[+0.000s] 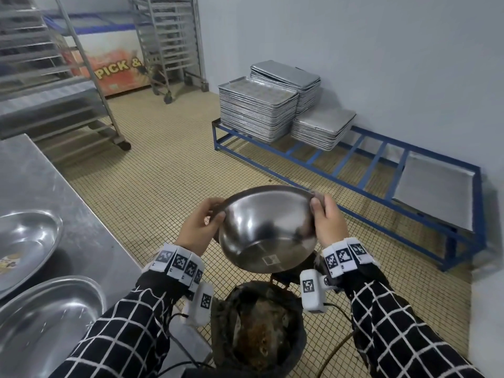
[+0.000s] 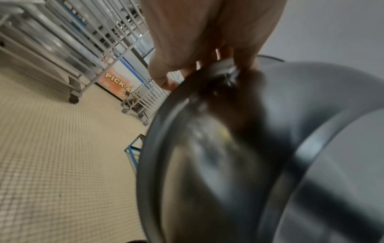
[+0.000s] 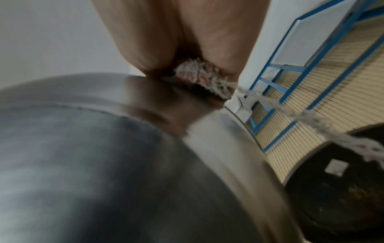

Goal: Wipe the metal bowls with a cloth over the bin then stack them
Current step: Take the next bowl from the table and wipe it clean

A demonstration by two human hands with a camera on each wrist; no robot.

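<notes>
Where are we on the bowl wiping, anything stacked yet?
Done: nothing clearly; no stack shows. In hand: a metal bowl tipped over the bin, left hand gripping its rim, right hand pressing the cloth to the opposite rim. Left: two bowls on the steel table sit side by side, one holding residue, plus stacking.

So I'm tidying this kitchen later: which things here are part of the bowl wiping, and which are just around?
In the job:
held bowl, gripped by left hand and right hand
cloth, in the right hand
bin below
bowls on the counter

Just around:
tray stacks
blue rack
trolleys
</notes>
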